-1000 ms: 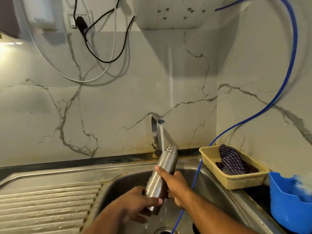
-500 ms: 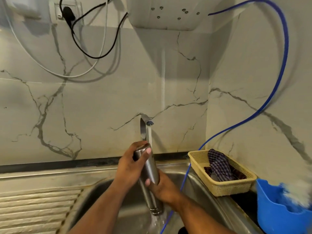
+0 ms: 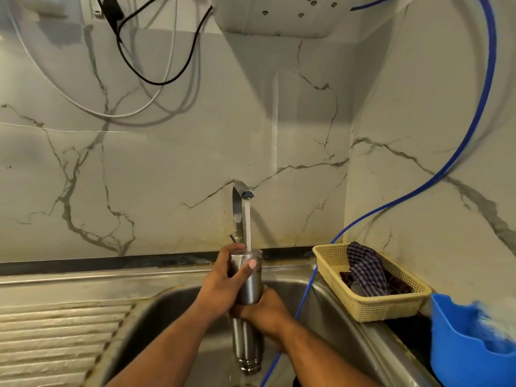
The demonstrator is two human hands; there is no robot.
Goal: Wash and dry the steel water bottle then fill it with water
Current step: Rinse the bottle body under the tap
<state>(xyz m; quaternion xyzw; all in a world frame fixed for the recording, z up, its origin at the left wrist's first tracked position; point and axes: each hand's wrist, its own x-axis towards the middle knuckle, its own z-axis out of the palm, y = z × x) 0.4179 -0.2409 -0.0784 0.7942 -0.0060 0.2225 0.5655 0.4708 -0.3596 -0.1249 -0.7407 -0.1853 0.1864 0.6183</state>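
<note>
- Step in hand: rinsing, within the washing stage. The cylindrical brushed-steel water bottle is held close to upright over the stainless-steel sink basin. Its upper end sits directly beneath the stream of water falling from the angular chrome tap.
- Left hand: fingers and thumb curl round the upper part of the bottle, the thumb lying across the front just below the top rim.
- Right hand: wrapped round the bottle's middle from the right, touching the left hand. The lower part of the bottle, which ends in ringed grooves, hangs free below both hands inside the basin.
- Which end is the mouth cannot be told with certainty.
- Next move, as judged: turn the bottle so the stream reaches every side, with a firm grip, since wet steel is likely slippery. Drying then calls for a cloth. A checked purple cloth lies in the pale yellow plastic basket on the counter to the right, well apart from the hands.
</note>
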